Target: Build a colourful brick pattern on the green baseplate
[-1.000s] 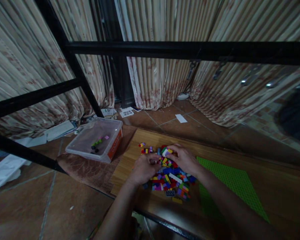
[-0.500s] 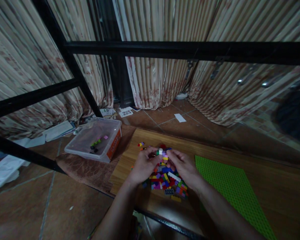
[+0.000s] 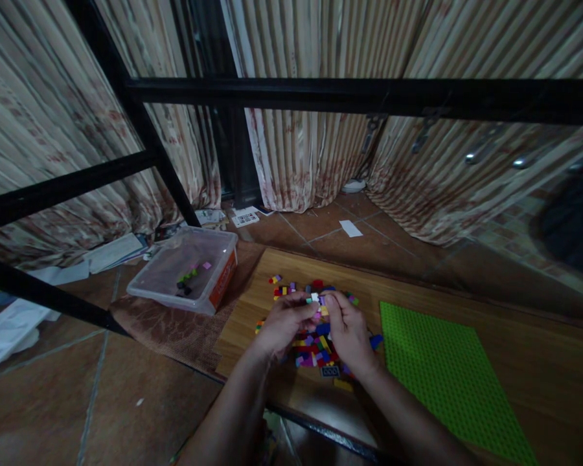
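Note:
My left hand (image 3: 286, 320) and my right hand (image 3: 348, 330) meet above a pile of loose toy bricks (image 3: 315, 343) on the wooden table. Between their fingertips is a small cluster of joined toy bricks (image 3: 315, 299), with white, green, purple and yellow parts showing. Both hands are closed on it, the left from one side and the right from the other. The fingers cover part of the cluster. Under the hands the pile holds red, blue, yellow, purple and pink bricks, and a dark grey brick (image 3: 329, 371) lies at its near edge.
A green studded baseplate (image 3: 442, 369) lies on the wooden table (image 3: 243, 304) to the right. At the left, a clear plastic box (image 3: 146, 291) with a few bricks inside stands on a brown mat (image 3: 175, 333). A black metal frame (image 3: 320, 94) crosses in front of the curtains.
My right hand has turned and drawn in toward the left, its fingers closer around the brick cluster. Blue bricks beside its wrist now show. My left hand has shifted slightly.

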`<state>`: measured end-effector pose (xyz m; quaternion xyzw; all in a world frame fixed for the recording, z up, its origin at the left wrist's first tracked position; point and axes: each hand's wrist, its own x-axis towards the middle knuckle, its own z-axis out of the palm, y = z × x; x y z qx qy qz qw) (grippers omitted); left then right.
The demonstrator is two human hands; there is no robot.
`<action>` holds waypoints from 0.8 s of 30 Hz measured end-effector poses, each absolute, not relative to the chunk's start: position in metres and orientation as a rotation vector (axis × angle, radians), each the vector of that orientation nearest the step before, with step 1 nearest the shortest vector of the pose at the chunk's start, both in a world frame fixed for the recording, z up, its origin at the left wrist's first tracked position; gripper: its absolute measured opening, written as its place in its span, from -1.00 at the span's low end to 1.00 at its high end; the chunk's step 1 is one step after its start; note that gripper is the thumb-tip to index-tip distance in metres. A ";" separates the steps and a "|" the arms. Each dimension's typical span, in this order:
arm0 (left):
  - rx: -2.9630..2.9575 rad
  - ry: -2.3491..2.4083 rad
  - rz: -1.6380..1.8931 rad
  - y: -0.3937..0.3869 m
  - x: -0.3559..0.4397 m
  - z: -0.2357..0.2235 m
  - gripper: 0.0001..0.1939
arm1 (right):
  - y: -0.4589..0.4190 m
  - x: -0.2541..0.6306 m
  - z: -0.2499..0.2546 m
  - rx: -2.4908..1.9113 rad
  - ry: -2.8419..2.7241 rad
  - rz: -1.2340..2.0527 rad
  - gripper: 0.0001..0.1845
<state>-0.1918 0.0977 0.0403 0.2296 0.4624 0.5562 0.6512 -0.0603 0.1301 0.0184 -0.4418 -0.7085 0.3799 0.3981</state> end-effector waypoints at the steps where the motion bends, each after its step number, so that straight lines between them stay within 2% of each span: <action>1: 0.515 1.045 1.260 0.098 -0.192 0.039 -0.59 | 0.131 -0.060 0.016 -1.117 -1.775 0.991 -0.62; 8: 0.581 1.017 1.250 0.099 -0.187 0.035 -0.59 | 0.134 -0.058 0.014 -1.126 -1.694 1.118 -0.59; 11: 0.662 1.098 1.262 0.100 -0.184 0.033 -0.64 | 0.137 -0.057 0.014 -1.149 -1.771 1.016 -0.61; 18: 0.863 1.393 1.146 0.100 -0.191 0.033 -0.90 | 0.152 -0.045 0.009 -1.323 -2.097 0.727 -0.63; 24: 0.938 1.409 1.095 0.099 -0.195 0.038 -0.86 | 0.154 -0.037 0.023 -1.369 -2.295 0.643 -0.58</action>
